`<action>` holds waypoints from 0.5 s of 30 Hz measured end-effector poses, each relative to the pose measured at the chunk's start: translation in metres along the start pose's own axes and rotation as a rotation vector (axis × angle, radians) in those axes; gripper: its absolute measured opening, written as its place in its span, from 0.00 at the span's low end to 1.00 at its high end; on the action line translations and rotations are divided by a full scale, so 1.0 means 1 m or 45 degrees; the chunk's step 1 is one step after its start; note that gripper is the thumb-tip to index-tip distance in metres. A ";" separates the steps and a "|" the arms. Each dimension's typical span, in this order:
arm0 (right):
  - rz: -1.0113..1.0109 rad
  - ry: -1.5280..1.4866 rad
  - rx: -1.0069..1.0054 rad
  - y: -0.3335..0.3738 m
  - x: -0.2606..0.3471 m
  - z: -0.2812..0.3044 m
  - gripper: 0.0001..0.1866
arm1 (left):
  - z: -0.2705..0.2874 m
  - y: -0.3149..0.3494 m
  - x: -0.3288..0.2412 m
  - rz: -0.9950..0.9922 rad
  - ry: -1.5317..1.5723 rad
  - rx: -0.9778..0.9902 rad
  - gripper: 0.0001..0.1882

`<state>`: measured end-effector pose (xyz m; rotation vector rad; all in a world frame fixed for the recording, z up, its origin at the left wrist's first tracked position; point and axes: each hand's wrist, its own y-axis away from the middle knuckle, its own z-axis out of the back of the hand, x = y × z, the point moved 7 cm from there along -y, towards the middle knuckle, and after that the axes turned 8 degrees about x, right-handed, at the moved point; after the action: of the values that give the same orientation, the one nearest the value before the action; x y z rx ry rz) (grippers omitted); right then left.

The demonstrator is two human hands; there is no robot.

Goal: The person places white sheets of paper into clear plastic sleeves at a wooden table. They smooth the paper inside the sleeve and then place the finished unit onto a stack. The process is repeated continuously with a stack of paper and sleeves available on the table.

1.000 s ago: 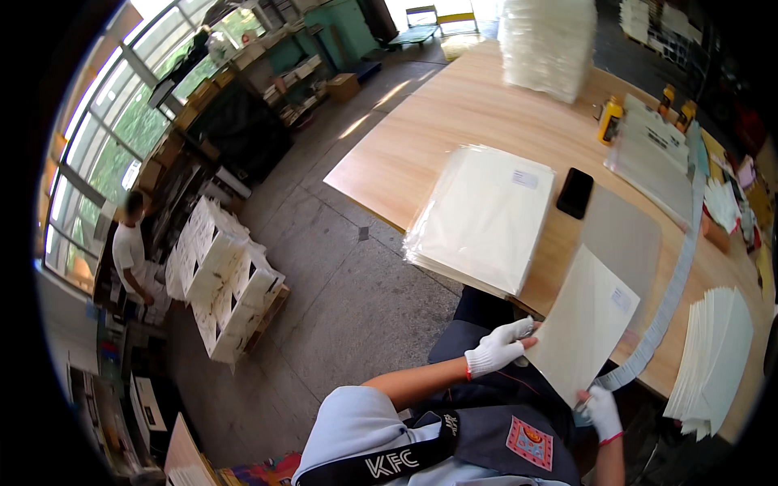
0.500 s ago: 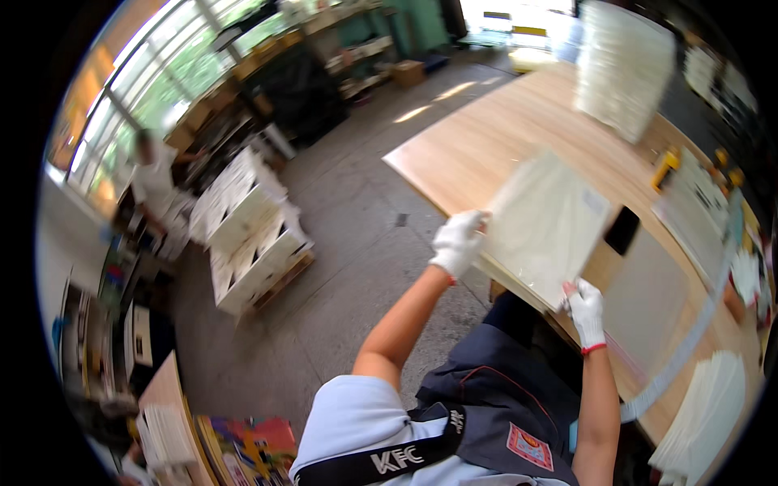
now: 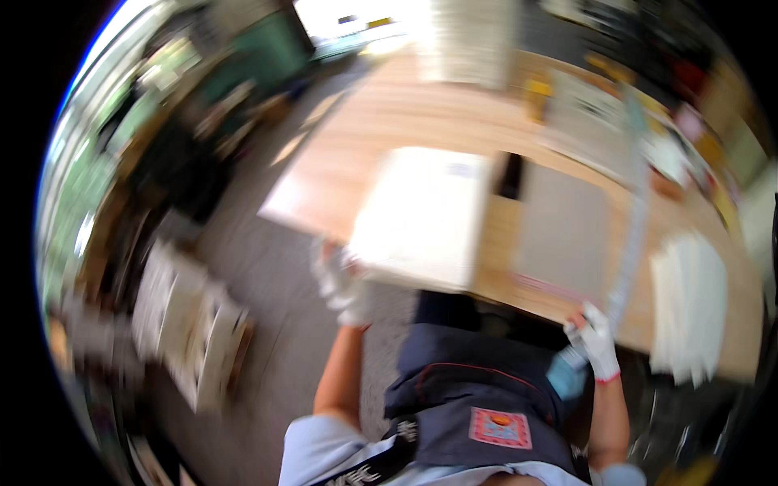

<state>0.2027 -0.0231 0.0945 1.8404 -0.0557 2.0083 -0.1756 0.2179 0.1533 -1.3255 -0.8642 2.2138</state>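
A stack of white sheets in clear plastic (image 3: 421,219) lies at the table's front edge. My left hand (image 3: 340,287), in a white glove with bare fingertips, is beside its near left corner. The fingers are apart and blurred; I cannot tell whether they touch the stack. My right hand (image 3: 597,344), gloved alike, hovers off the front edge with loosely curled fingers and nothing visible in them. Nearest to it are a grey translucent sheet (image 3: 563,235), a long pale strip (image 3: 635,231) and a light blue object (image 3: 566,374) at my apron.
On the wooden table (image 3: 324,174) are a black phone (image 3: 510,176), a fanned pile of white sheets (image 3: 687,300), a yellow tool (image 3: 536,95) and a tall white stack (image 3: 468,40). Stacked white blocks (image 3: 190,328) stand on the floor at left.
My right hand has let go of the stack's near right corner and moved right. The stack lies flatter on the table. The view has swung to the right and blurred.
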 end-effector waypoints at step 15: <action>-0.052 1.617 -1.222 0.145 0.044 0.229 0.07 | -0.129 0.084 -0.179 -0.455 0.417 0.910 0.10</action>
<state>0.3699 -0.2129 0.2007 -0.0926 -0.4800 2.1440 0.0180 0.0833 0.1617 -1.0284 -0.1332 1.7068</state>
